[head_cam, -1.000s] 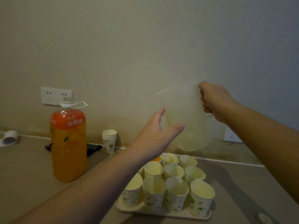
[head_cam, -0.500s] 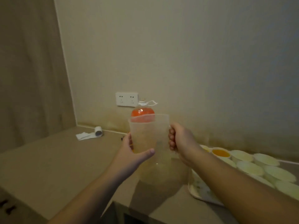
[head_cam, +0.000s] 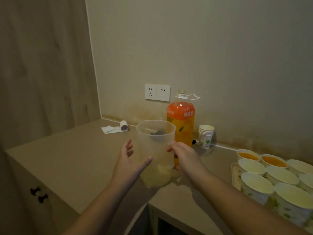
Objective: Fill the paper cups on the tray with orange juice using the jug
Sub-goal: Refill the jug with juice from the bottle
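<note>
The person's right hand (head_cam: pixel 183 156) is gripping the clear jug (head_cam: pixel 155 150) by its right side, fingers curled round the handle, and the jug is standing upright on the counter (head_cam: pixel 81 155) with only a pale film of juice at the bottom. The left hand (head_cam: pixel 129 160) is hovering just beside it, fingers spread wide and holding nothing (the thumb is nearly brushing the wall). The orange juice bottle (head_cam: pixel 180 122) is standing just behind, while the paper cups (head_cam: pixel 271 180) are sitting on the tray (head_cam: pixel 234 175) to the right, two of them filled.

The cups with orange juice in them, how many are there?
2 cups hold juice: one at the tray's far corner, one right beside it. The other cups in view look empty; more may sit outside the picture.
</note>
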Motion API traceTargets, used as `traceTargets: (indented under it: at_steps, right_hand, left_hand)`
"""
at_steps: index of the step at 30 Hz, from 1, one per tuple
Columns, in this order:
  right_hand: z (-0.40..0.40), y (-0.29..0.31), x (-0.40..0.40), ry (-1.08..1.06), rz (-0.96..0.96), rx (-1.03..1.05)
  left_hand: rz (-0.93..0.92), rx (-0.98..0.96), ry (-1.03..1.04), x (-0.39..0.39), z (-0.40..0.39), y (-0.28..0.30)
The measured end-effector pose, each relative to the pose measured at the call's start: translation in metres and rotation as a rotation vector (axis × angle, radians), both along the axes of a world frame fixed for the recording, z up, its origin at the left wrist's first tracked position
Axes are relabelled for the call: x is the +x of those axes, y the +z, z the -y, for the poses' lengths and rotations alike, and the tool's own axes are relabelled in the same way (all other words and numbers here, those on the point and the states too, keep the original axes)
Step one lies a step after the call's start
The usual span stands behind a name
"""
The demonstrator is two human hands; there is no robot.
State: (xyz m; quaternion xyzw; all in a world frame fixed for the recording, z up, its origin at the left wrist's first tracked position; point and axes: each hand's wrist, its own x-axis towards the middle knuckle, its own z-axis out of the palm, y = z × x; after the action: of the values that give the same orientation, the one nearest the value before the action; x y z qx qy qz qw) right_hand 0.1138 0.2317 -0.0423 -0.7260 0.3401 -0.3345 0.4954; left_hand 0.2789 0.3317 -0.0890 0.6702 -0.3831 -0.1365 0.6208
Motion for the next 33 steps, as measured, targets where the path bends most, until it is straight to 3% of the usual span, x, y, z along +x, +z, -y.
traceTargets:
  at_steps: [3,7,10,13,17,19,24,28,33]
  right_hand:
    - [-0.014,-0.009,0.015,0.122,0.049,0.027]
    - [-0.023,-0.020,0.022,0.226,-0.039,-0.062]
    - [0.000,-0.015,0.019,0.029,0.059,-0.145]
    - [0.043,-0.007,0.008,-0.268,0.120,-0.222]
    - [0.098,-0.001,-0.004,-0.419,0.151,-0.166]
    - [0.118,0.006,-0.002,-0.384,0.093,-0.092]
    - [0.143,0.020,0.008,-0.041,-0.008,0.121]
    - [0.149,0.024,0.014,0.098,-0.015,0.209]
    - [0.147,0.013,0.007,0.050,-0.016,0.125]
  left_hand:
    - [0.091,-0.046,0.240,-0.001,-0.004,-0.005]
    - [-0.057,-0.263,0.097,-0.014,-0.011,-0.009]
    - [-0.073,-0.210,0.011,-0.024,-0.006,-0.006]
    - [0.012,-0.058,0.069,-0.026,0.008,-0.001]
    - [0.187,0.075,0.159,-0.020,0.024,-0.001]
    - [0.255,0.088,0.185,-0.020,0.031,0.000]
    - [0.333,0.065,0.210,-0.029,0.051,0.004]
    - [0.188,0.007,0.138,-0.022,0.060,0.006]
    - [0.029,-0.131,0.225,0.017,0.066,0.001]
